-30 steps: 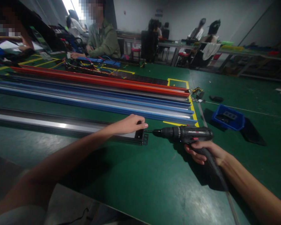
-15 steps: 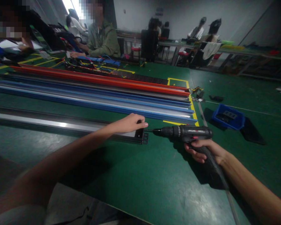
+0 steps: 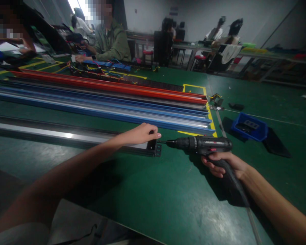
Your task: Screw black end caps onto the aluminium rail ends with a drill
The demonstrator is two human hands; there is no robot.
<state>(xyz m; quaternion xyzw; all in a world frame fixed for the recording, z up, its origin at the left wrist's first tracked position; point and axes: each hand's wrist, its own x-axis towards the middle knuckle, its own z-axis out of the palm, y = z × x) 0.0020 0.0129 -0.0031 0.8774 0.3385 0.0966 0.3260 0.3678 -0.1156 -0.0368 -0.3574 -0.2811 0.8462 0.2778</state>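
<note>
A long black and silver rail (image 3: 66,136) lies across the green table (image 3: 168,197). A black end cap (image 3: 154,148) closes its right end. My left hand (image 3: 142,133) rests on that end, fingers curled over the top of the cap. A black cordless drill (image 3: 201,144) lies level, its bit touching the end cap. My right hand (image 3: 224,165) is wrapped round the drill's grip.
Several long red, blue and silver rails (image 3: 104,102) lie behind, inside yellow tape marks. A blue bin (image 3: 248,126) with dark parts and a black mat (image 3: 275,144) sit at the right. Seated people work at the table's far side (image 3: 109,39) and at benches beyond.
</note>
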